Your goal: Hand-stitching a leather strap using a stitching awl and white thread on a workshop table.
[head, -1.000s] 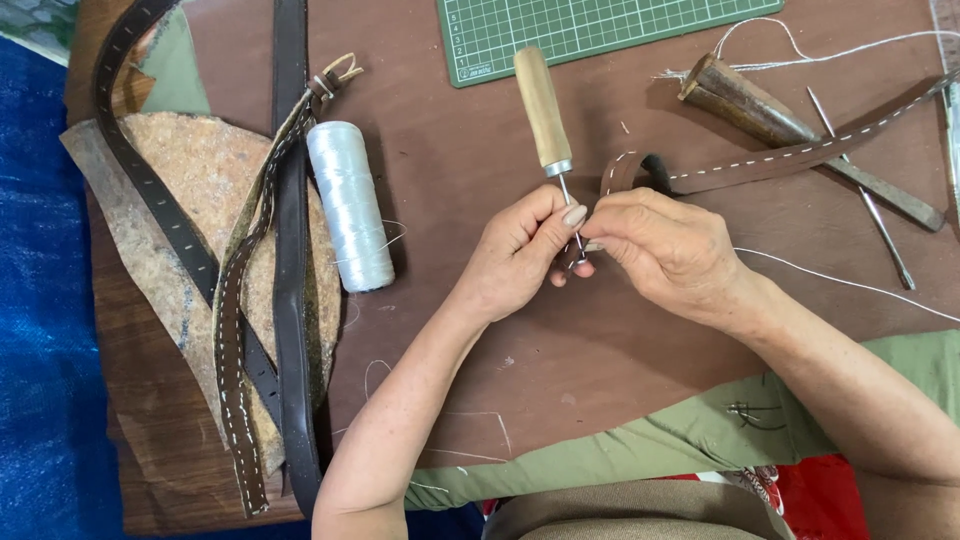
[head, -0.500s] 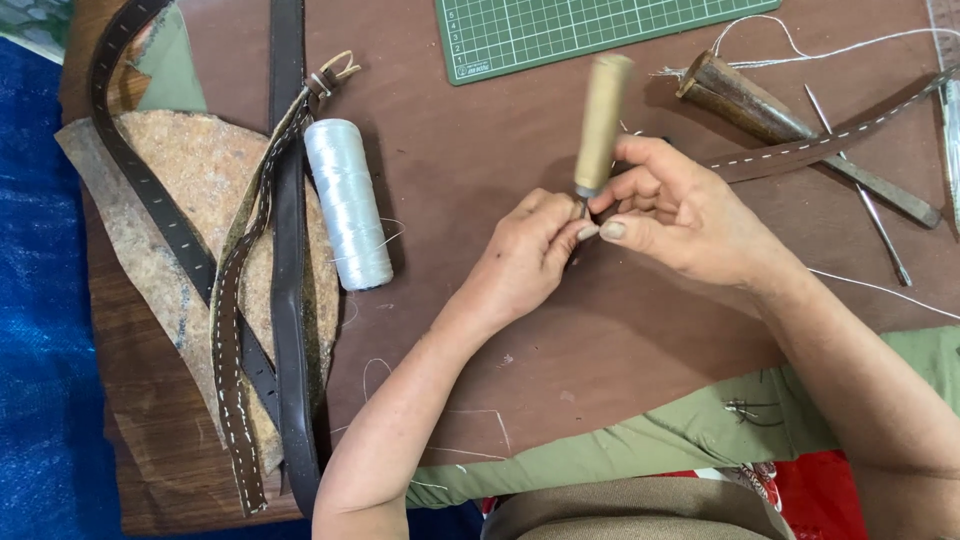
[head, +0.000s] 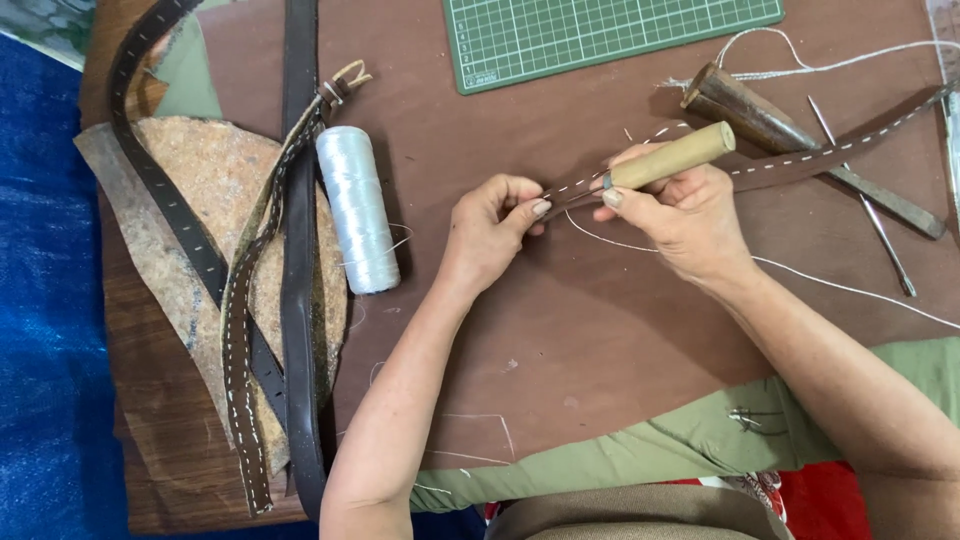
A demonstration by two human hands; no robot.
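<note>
— Swung over since a moment ago, the wooden-handled awl [head: 668,157] now lies nearly level, tip toward the left hand [head: 492,228].

— And the hands?

— Right hand [head: 678,215] is closed around the awl; the left pinches the brown leather strap [head: 800,160], just right of the white thread spool [head: 358,208].

— Progress?

— White stitches run along the strap right of the awl; the pinched end looks unfinished.

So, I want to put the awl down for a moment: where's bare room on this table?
Barest is the brown tabletop below both hands, down to the green cloth. A smaller patch lies between the thread spool and the cutting mat. Crowded: upper right, with the stitched strap, metal tools and loose thread; and left, with leather straps.
</note>
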